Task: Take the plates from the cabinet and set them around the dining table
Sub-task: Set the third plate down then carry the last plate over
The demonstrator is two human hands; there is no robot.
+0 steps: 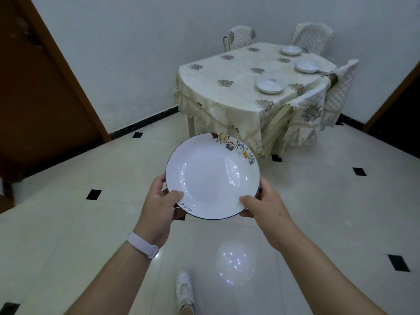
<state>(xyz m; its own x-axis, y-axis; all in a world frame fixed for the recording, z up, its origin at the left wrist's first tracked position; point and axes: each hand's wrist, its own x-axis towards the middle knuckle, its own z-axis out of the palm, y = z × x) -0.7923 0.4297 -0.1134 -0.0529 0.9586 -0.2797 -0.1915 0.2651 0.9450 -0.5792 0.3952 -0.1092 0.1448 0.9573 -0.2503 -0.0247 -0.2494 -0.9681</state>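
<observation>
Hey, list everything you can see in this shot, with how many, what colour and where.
held plate: one, white with dark rim and cartoon figures, in front of the person
table plates: three, white, along the table's right side
dining table: one, cream floral cloth, far right corner
chairs: four, cream patterned covers, two behind the table, two on its right
door: one, brown, left
floor: cream tiles with black insets
shoe: one, white, bottom centre
wristband: one, white, left wrist
left hand: grips the plate's near left rim
right hand: grips its near right rim
</observation>
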